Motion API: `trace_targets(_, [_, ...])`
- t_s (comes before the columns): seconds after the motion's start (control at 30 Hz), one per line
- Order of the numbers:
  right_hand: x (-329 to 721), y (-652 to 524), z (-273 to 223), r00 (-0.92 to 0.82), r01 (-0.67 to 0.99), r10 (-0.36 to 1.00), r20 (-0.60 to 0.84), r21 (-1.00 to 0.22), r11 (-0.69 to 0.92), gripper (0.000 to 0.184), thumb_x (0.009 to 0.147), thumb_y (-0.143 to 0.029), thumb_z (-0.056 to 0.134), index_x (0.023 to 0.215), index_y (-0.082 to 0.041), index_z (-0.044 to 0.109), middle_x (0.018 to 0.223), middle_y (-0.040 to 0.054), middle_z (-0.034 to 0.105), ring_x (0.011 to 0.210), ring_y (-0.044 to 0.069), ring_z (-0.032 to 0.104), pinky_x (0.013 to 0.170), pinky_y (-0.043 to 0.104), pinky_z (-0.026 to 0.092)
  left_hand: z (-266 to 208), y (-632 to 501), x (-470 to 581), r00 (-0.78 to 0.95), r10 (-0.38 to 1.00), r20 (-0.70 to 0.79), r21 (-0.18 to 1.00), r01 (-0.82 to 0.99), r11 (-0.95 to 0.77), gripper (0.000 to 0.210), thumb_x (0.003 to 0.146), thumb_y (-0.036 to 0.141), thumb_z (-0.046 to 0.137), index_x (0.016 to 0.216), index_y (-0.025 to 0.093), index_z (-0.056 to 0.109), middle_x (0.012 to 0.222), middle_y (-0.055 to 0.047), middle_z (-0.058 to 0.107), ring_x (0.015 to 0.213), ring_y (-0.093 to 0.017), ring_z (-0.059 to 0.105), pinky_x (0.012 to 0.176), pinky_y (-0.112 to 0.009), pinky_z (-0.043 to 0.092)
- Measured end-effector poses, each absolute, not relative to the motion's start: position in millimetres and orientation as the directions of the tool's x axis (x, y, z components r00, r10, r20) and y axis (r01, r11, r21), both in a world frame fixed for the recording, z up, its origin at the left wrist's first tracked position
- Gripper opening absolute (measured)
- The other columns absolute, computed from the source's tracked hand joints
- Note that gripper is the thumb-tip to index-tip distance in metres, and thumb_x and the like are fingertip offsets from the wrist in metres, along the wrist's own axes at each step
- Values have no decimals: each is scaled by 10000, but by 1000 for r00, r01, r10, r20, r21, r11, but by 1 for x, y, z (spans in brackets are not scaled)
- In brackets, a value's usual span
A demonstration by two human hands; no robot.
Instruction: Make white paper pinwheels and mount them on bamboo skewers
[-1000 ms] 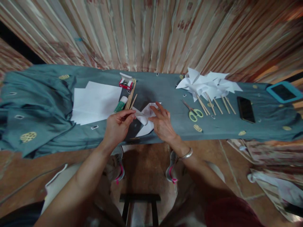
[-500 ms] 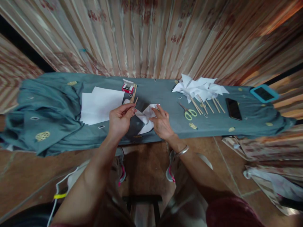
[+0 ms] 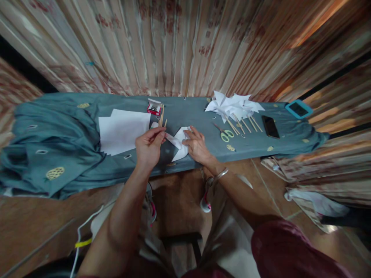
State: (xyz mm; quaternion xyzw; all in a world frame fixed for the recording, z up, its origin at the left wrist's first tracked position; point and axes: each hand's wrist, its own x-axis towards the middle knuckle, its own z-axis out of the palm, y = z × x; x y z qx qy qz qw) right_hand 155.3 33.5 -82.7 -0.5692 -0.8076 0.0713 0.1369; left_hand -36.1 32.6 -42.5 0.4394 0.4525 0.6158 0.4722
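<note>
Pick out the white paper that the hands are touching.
The curled piece between the left hand, pinching its end, and the right hand, resting on it. The overlapping sheets lie flat; the pinwheels, on sticks, lie farther right.

A deep maroon fabric sleeve [image 3: 278,239], loose and softly creased, reaches me over the remote feed, covering the upper right arm and ending above a bare right forearm [image 3: 246,195], while a sliver of dark red cloth [image 3: 214,272] shows at the bottom edge. On the right wrist I see a shiny, silver-coloured metal bangle [image 3: 222,172], slim and rounded. Lower down I make out loose, pale beige-grey cloth trousers [image 3: 233,243] with shadowed folds, and light-coloured shoes [image 3: 205,205] with bright pink trim.
</note>
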Motion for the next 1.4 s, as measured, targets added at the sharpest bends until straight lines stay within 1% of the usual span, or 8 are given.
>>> trace_targets(0.17, [155, 30, -89, -291, 894, 939, 185, -298, 336, 347, 829, -49, 457, 987, -172, 740, 1444, 125, 505, 1447, 311, 235, 1079, 521, 244, -47, 29, -42, -152, 985, 77, 980, -170, -102, 276, 651, 338, 724, 827, 127, 746, 688, -36, 718, 597, -128, 615, 624, -254, 512])
trace_targets(0.37, [155, 32, -87, -311, 888, 936, 166, -299, 348, 336, 841, -46, 460, 993, -155, 739, 1451, 133, 497, 1457, 306, 222, 1098, 501, 232, -56, 34, -42, -154, 985, 73, 992, -95, -88, 291, 669, 326, 701, 870, 120, 746, 707, -47, 723, 622, -146, 625, 631, -261, 506])
trace_targets(0.53, [157, 31, -90, -334, 875, 920, 205, -295, 383, 354, 854, -37, 446, 991, -172, 743, 1445, 125, 504, 1455, 308, 235, 1091, 501, 253, -69, 31, -32, -104, 994, 47, 997, 64, -40, 285, 706, 305, 659, 915, 135, 751, 789, -67, 750, 718, -192, 673, 731, -310, 526])
trace_targets(0.7, [160, 28, -93, -357, 851, 898, 256, -309, 426, 350, 864, -37, 451, 982, -184, 746, 1463, 112, 488, 1457, 301, 230, 1094, 485, 259, -73, 32, -26, -104, 991, 89, 968, 243, -62, 317, 737, 344, 647, 978, 162, 743, 943, -78, 762, 782, -214, 684, 777, -343, 526])
trace_targets(0.93, [163, 28, -86, -402, 838, 885, 236, -296, 459, 327, 870, -49, 468, 1022, -157, 736, 1466, 127, 481, 1441, 308, 256, 1114, 475, 255, -71, 54, -16, -161, 963, 218, 924, 353, -150, 309, 762, 315, 592, 973, 135, 729, 963, -97, 728, 828, -211, 671, 776, -334, 540])
trace_targets(1.1, [163, 33, -84, -432, 824, 870, 239, -287, 488, 290, 874, -64, 485, 963, -154, 746, 1474, 137, 469, 1442, 312, 250, 1111, 486, 256, -71, 69, -6, -110, 952, 285, 845, 498, -196, 325, 809, 269, 527, 1040, 127, 706, 1034, -111, 724, 887, -216, 669, 816, -347, 545])
trace_targets(1.27, [163, 34, -87, -433, 806, 860, 268, -313, 503, 301, 891, -72, 464, 957, -163, 744, 1428, 127, 521, 1438, 295, 258, 1113, 483, 251, -71, 73, 3, -15, 949, 316, 751, 615, -240, 261, 809, 197, 538, 987, 181, 728, 1043, -80, 743, 1055, -252, 627, 1015, -426, 450])
trace_targets(1.4, [165, 33, -88, -425, 803, 860, 284, -321, 503, 315, 897, -74, 449, 985, -163, 738, 1443, 138, 502, 1438, 296, 259, 1113, 486, 252, -76, 68, 5, 85, 951, 298, 617, 743, -260, 307, 847, 165, 497, 1059, 178, 718, 1053, -101, 740, 1088, -267, 614, 1036, -453, 428])
